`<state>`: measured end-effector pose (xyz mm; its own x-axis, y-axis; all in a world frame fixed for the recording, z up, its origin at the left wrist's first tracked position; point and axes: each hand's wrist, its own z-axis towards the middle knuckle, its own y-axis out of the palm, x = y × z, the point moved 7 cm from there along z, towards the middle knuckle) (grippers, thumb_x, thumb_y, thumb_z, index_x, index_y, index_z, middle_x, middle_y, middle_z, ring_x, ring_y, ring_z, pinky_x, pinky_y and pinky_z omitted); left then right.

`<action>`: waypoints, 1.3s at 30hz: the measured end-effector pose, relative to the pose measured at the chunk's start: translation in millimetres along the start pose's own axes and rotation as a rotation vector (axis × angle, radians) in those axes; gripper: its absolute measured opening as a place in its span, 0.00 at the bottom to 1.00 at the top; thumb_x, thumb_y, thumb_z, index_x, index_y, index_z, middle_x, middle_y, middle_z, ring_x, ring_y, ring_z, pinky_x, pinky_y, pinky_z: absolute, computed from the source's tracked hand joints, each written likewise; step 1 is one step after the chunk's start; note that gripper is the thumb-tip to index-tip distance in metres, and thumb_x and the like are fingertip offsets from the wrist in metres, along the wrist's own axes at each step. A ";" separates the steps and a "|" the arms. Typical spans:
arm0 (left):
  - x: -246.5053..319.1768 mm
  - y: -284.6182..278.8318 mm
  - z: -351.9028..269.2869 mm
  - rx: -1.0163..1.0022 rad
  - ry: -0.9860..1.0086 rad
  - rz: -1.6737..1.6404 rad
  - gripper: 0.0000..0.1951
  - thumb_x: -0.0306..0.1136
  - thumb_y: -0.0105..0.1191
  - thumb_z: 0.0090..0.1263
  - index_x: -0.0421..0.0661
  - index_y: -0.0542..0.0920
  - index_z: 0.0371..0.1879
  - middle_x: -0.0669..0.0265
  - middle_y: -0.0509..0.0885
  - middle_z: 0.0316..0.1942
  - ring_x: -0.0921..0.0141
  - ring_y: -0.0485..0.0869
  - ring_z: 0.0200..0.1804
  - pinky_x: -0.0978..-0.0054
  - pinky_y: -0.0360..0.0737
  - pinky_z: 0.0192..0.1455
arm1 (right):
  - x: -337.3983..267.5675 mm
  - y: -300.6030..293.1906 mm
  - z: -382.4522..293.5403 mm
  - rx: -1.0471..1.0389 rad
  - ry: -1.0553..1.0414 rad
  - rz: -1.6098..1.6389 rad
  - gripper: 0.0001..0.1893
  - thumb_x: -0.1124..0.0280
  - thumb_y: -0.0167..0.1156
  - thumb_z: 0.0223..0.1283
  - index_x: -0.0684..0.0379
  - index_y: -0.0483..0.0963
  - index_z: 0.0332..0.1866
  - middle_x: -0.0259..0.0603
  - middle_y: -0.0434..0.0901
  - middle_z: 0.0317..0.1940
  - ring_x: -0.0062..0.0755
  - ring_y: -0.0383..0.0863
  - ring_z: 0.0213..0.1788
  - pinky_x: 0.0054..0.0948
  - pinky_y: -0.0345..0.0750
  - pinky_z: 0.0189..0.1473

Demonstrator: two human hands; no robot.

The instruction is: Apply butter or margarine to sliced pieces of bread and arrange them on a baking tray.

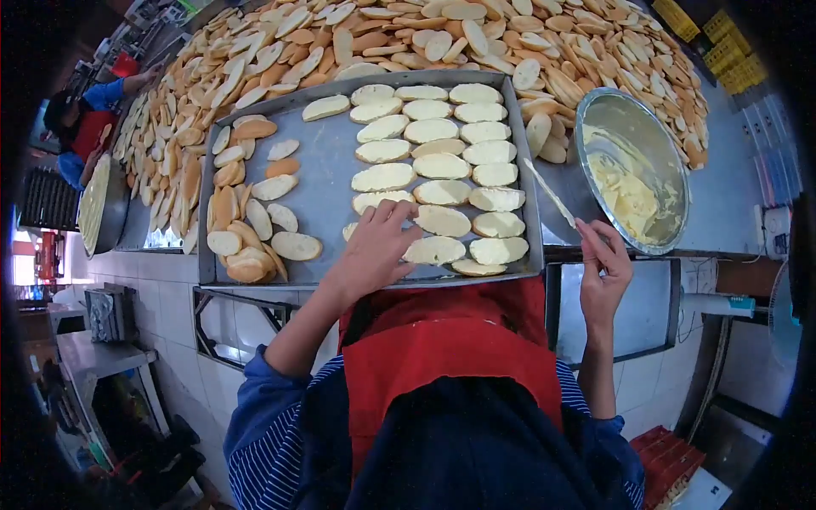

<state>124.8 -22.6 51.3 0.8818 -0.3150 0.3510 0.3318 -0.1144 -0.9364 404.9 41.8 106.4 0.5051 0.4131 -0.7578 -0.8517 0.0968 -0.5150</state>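
Observation:
My left hand [373, 248] is over the metal tray [207, 264], palm down, at the lower end of a column of cream-spread bread slices [443, 166]. A partly covered slice [349, 231] peeks out beside its fingers; whether they grip it is hidden. Between the thumb and fingers of my right hand [605, 264] is a thin spreading knife [549, 192], coated with pale cream and pointing up-left past the tray's right wall. Plain bread slices [296, 246] lie loosely along the tray's left side. To the right, a tilted metal bowl [581, 150] holds pale yellow cream [628, 191].
A large heap of bread slices [382, 48] covers the table behind the tray. At the far left, a co-worker [95, 127] stands near another bowl [115, 207] of cream. Yellow crates [730, 51] stand at the upper right, and a fan [787, 306] at the right edge.

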 end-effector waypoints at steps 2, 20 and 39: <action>-0.4 -5.4 -1.6 -0.024 -0.010 0.023 0.21 0.36 0.68 0.46 0.48 0.79 0.42 0.62 0.70 0.54 0.60 0.68 0.58 0.62 0.67 0.58 | 2.0 -1.6 -0.3 0.004 0.001 0.002 0.17 0.86 0.57 0.57 0.57 0.82 0.48 0.36 0.76 0.39 0.21 0.73 0.35 0.18 0.72 0.39; -1.6 -9.8 26.5 0.115 0.100 0.064 0.18 0.29 0.60 0.57 0.46 0.78 0.49 0.60 0.70 0.53 0.60 0.69 0.55 0.63 0.69 0.56 | 0.1 0.4 3.8 0.002 0.010 0.005 0.16 0.85 0.57 0.58 0.57 0.82 0.48 0.37 0.77 0.40 0.23 0.76 0.38 0.19 0.73 0.42; 9.2 1.9 46.2 -0.005 0.186 -0.018 0.15 0.35 0.53 0.65 0.48 0.79 0.50 0.57 0.69 0.54 0.57 0.67 0.56 0.61 0.67 0.59 | 6.2 -8.7 -0.3 0.020 0.049 -0.001 0.16 0.86 0.57 0.57 0.59 0.82 0.48 0.37 0.77 0.40 0.23 0.76 0.40 0.20 0.74 0.42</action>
<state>149.1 17.8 52.9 0.7981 -0.4820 0.3616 0.3450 -0.1264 -0.9300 415.5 43.2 106.0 0.5118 0.3682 -0.7762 -0.8535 0.1150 -0.5082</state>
